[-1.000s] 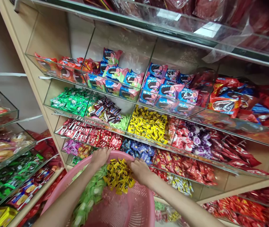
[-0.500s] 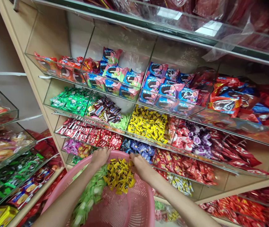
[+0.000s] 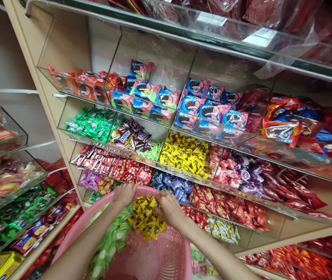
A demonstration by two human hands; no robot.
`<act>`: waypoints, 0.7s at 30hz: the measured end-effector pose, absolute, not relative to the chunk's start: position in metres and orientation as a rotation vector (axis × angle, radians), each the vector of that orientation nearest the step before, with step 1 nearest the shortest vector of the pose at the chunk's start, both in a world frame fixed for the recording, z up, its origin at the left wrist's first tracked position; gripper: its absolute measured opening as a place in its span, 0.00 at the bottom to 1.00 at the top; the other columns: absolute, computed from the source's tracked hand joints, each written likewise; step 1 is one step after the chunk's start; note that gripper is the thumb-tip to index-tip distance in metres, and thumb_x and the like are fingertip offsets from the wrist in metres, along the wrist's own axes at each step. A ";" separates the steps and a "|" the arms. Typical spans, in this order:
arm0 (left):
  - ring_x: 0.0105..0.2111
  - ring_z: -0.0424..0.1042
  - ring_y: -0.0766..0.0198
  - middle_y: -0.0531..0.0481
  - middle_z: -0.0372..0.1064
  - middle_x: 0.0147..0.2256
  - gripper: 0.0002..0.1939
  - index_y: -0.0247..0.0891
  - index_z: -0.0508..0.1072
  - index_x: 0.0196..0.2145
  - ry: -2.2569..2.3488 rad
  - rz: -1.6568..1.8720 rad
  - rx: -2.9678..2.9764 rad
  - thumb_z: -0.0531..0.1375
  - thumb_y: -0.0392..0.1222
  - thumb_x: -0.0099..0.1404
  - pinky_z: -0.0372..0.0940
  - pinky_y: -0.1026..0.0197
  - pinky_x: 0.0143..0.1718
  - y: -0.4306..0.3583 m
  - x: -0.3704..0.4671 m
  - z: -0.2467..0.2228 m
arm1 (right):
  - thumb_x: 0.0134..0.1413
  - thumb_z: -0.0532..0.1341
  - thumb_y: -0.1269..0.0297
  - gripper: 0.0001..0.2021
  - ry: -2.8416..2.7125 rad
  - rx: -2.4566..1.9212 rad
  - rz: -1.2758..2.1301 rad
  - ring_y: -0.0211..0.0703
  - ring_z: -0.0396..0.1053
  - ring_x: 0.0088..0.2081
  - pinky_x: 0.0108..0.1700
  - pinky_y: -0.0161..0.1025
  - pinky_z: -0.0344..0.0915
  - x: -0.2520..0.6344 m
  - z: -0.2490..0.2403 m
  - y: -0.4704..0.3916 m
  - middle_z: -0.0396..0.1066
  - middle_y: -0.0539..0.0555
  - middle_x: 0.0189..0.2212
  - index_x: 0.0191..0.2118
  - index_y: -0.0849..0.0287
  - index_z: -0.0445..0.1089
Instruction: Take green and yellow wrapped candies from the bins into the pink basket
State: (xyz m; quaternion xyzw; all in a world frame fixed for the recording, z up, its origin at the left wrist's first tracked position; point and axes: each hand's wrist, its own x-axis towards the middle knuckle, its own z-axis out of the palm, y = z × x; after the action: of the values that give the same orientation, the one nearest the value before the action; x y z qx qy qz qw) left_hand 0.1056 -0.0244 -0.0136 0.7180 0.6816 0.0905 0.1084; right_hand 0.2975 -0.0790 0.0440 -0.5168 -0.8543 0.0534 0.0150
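A pink plastic basket with perforated walls is in front of me at the bottom of the view. My left hand is closed on its far rim. My right hand grips the rim further right, its thumb inside, beside the yellow candies; some of its fingers are hidden. In the basket, yellow-wrapped candies are heaped near the far side. Pale green wrapped candies run down the left side, partly behind my left forearm.
Beyond the basket stands a wooden rack with clear bins. One holds yellow candies, another green candies, another Snickers bars. Blue cookie packs sit higher. At left, another rack holds packaged pastries.
My right hand has shifted slightly left along the rim, and its thumb now shows inside by the yellow candies. My left hand stays on the rim. The view has turned slightly left.
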 end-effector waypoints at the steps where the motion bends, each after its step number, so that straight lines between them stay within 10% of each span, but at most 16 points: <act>1: 0.32 0.70 0.59 0.42 0.72 0.33 0.31 0.36 0.69 0.37 2.008 0.264 2.115 0.32 0.53 0.64 0.60 0.57 0.36 -0.024 0.106 -0.014 | 0.49 0.56 0.62 0.10 -2.674 -1.590 0.161 0.45 0.59 0.43 0.42 0.39 0.55 0.296 0.042 -0.080 0.64 0.57 0.39 0.37 0.61 0.66; 21: 0.35 0.70 0.57 0.42 0.72 0.34 0.30 0.36 0.69 0.39 2.036 0.216 2.118 0.34 0.55 0.63 0.60 0.56 0.37 -0.023 0.109 -0.015 | 0.52 0.48 0.74 0.10 -2.693 -1.683 -0.030 0.47 0.64 0.40 0.40 0.41 0.58 0.274 0.029 -0.087 0.67 0.62 0.35 0.41 0.63 0.59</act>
State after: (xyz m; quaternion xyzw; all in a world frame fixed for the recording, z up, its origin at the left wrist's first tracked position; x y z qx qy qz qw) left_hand 0.1093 -0.0226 -0.0152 0.7157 0.6877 0.0731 0.0977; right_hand 0.2736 -0.0867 0.0289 -0.5299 -0.8478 -0.0096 -0.0169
